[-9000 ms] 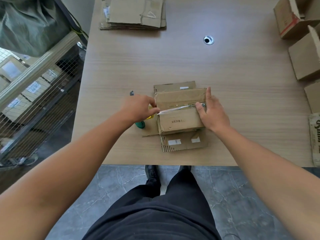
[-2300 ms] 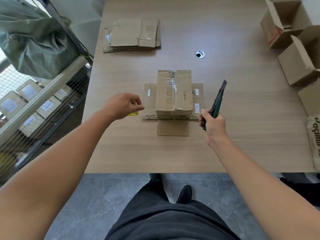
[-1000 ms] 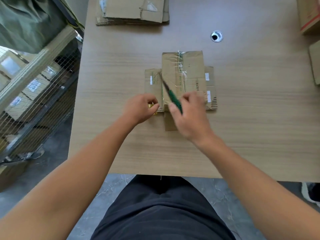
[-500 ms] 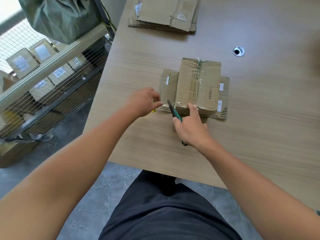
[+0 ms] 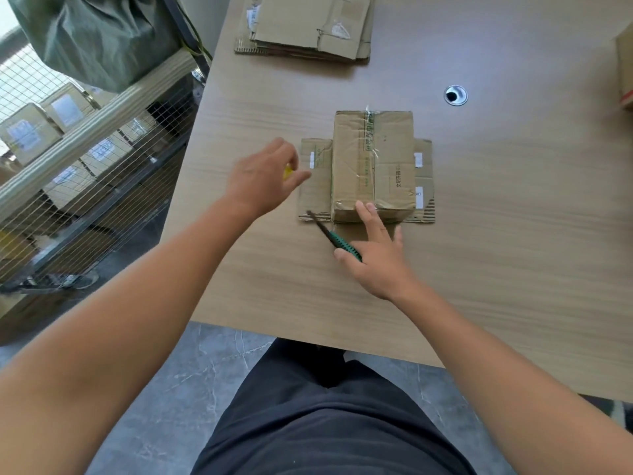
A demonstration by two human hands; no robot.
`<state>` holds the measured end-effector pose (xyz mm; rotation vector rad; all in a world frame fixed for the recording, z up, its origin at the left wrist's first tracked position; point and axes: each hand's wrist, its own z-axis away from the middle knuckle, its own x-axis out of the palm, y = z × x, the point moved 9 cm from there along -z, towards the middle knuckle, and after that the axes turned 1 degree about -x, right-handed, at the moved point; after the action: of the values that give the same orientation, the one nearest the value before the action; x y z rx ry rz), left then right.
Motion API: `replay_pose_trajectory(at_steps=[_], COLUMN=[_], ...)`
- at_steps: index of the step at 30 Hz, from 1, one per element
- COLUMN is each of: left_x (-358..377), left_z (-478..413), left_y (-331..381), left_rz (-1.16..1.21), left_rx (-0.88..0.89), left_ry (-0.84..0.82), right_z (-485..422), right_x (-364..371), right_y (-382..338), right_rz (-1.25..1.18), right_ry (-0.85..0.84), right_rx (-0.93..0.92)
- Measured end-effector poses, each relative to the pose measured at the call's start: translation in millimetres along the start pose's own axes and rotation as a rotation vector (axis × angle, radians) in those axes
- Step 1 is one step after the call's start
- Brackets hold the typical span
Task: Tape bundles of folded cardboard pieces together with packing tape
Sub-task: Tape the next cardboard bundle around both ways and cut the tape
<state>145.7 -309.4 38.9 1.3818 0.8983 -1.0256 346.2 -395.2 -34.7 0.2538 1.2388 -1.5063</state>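
- Nearest, just below the centre of the frame, the right hand (image 5: 376, 258) has slid back toward the table (image 5: 513, 234) edge. Half a second ago it held the knife (image 5: 342, 245) up against the taut tape. Now it pins the green handle under thumb and palm, with the blade pointing up-left and its tip just beside the near edge of the flat sheet (image 5: 315, 180).
- The index finger (image 5: 364, 210) of that hand reaches forward and rests on the near end of the bundle (image 5: 373, 162).
- Left of centre, the left hand (image 5: 263, 180) has pulled up and away from the knife. It is curled round the tape roll (image 5: 287, 172), of which only a sliver of yellow shows. I can see no strip running from the roll to the cardboard.
- My reading is that the tape has just been cut and the loose end is being pressed down, so this band looks finished.
- The bundle lies at the centre of the frame on the flat sheet, which sticks out to its left and right. A clear tape band (image 5: 368, 145) runs near to far along its top. The bundle touches the right index finger and sits just right of the left hand, apart from it.
- Farthest, at the top of the frame, a stack of flattened cardboard (image 5: 308, 29) lies well apart from both hands.
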Motion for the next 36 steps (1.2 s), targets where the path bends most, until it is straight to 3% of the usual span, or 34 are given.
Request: replay_pose_trajectory(at_steps=[4,7,11,13,19,22,25,28,31,36], left_x=[17.2,42.7,69.1,72.2,76.0,73.5,72.8,73.1,68.3,66.1], left_z=[-6.5,-14.5,-26.8,-28.8,-24.3,-22.8,-21.6,-20.4,-16.0,-7.7], left_y=[31.9,55.6,59.4,59.2,62.1,62.6,67.3,67.5,73.4,89.3], left_rz=[0.000,-0.012,-0.050,-0.035,0.045,0.092,0.090,0.099,0.102,-0.094], left_rx=[0.248,0.452,0.557,0.586,0.617,0.590,0.559,0.486,0.397,0.239], left_ry=[-0.044,-0.126,-0.179,-0.110,-0.005,0.056,0.141,0.147,0.150,0.161], right_z=[8.4,8.8,10.6,6.5,-3.3,-11.1,-20.2,-29.5,-38.7,-47.5], right_x=[-27.2,-40.3,-59.6,-60.9,-75.2,-66.9,-62.9,-69.9,-71.8,-59.2], right_y=[12.0,26.8,60.9,80.2,96.5,100.7,124.3,139.7,149.9,155.0], right_rz=[-0.447,-0.705,-0.738,-0.799,-0.717,-0.682,-0.856,-0.959,-1.044,-1.362], right_ry=[0.212,0.397,0.765,0.819,1.033,1.044,1.040,0.982,0.840,0.571], right_rx=[-0.126,-0.085,0.060,0.141,0.084,0.089,0.168,0.126,0.127,0.096])
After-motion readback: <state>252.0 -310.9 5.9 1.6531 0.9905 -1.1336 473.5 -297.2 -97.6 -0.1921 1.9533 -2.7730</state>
